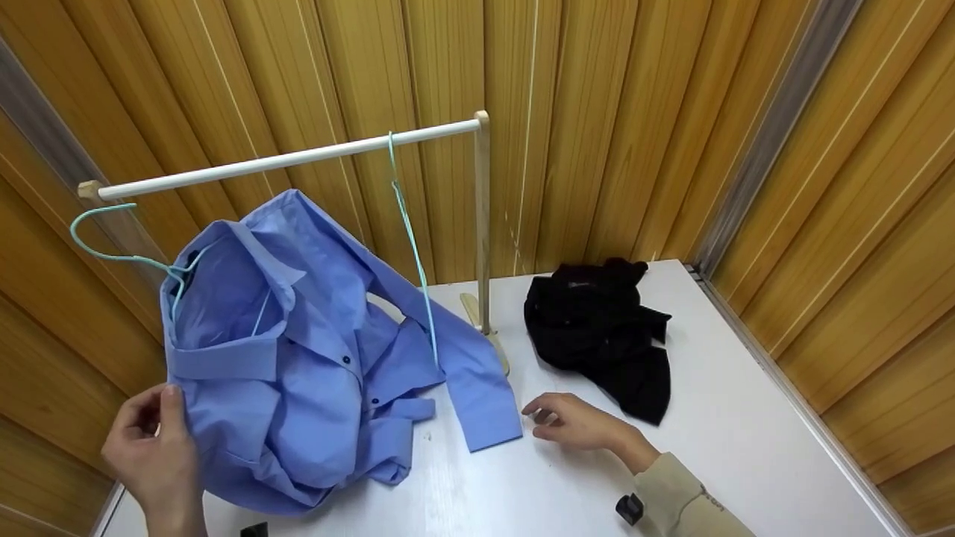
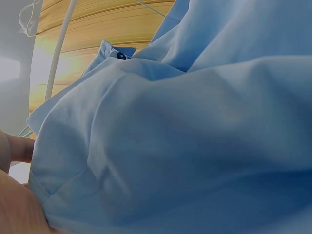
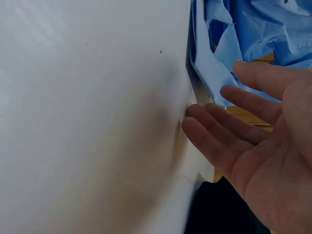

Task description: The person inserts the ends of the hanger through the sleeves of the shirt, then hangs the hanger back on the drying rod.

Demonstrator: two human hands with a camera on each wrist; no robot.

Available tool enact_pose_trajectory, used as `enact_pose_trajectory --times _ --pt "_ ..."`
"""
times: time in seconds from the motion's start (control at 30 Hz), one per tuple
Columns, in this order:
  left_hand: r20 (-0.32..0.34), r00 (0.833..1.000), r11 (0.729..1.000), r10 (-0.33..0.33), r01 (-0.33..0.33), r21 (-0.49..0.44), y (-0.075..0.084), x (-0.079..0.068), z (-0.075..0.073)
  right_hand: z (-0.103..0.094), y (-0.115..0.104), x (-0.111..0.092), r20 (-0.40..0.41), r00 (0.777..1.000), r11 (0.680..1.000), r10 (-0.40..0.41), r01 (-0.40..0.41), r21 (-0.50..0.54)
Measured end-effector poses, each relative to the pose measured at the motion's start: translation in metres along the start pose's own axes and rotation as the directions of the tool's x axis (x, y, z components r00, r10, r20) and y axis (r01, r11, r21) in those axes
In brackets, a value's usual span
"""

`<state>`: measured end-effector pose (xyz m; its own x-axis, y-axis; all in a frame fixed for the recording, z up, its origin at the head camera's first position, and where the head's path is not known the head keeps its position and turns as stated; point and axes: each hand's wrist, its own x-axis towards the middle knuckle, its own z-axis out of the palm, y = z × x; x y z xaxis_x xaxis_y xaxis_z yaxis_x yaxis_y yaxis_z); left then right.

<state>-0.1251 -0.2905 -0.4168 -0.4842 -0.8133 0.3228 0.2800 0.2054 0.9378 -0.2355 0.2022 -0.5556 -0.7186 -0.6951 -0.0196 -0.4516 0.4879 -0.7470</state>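
Note:
A blue button-up shirt (image 1: pixel 313 418) hangs bunched on a light-green wire hanger (image 1: pixel 123 257), its collar gaping toward the left. My left hand (image 1: pixel 153 451) pinches the shirt's edge just below the collar at the left, thumb in front. In the left wrist view, blue cloth (image 2: pixel 170 141) fills most of the picture beside the fingers. My right hand (image 1: pixel 574 423) is over the white table, holding nothing, near the cuff of a sleeve stretched out to the right. Its fingers (image 3: pixel 209 141) are spread loosely in the right wrist view.
A small rack with a white rail (image 1: pixel 298 158) stands behind the shirt. Another green hanger (image 1: pixel 414 239) hangs from it, overlapping the sleeve. A crumpled black garment (image 1: pixel 597 335) lies at the back right of the white table (image 1: pixel 731 418). Wood-panelled walls (image 1: pixel 582 134) enclose the table.

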Motion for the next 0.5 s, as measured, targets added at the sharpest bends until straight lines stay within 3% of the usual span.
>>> enact_pose_trajectory --times 0.3,0.5 --pt "0.0 1.0 0.996 0.01 -0.01 0.088 0.003 0.007 0.0 -0.003 0.004 -0.003 -0.002 0.999 0.999 -0.041 0.041 -0.018" --pt "-0.004 1.0 0.999 -0.029 0.029 0.025 0.009 0.012 0.001 -0.004 0.007 -0.004 -0.007 0.999 0.998 -0.054 0.054 -0.009"
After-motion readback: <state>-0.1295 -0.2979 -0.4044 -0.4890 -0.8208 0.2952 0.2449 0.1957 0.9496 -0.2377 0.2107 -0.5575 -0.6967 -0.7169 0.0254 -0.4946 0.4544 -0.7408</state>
